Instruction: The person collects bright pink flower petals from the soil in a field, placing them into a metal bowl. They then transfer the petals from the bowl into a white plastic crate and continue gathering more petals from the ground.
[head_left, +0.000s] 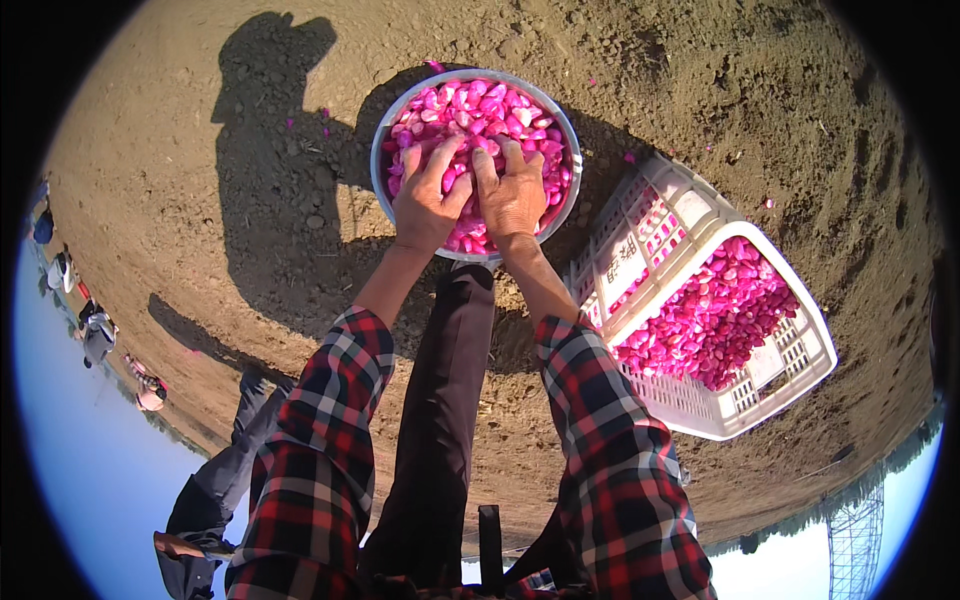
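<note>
I have both hands over the round basin [478,75], palms down, with the soil [150,220] all around it. The left hand [427,205] lies on the petals [480,105], its fingers spread and the thumb pointing in toward the other hand. The right hand [513,195] is just beside it, also with fingers apart, touching the same pink heap. Some fingertips look sunk among the petals, so I can't fairly tell whether either hand has any pinched beneath it. The petals fill the basin close to its grey rim.

Right of the basin I see a white slatted crate [690,208], its open top turned toward my view, with a heap of similar pink petals inside. A few loose petals lie on the soil beyond the basin.

My forearms come up in plaid sleeves [325,430], red, black and white, and a dark trouser leg [440,390] shows between them, reaching up to the basin's near edge. A shadow [265,190] falls across the soil on the left. At lower left I get another person's legs [225,485]; farther off, people [100,335] show small by the rim.
</note>
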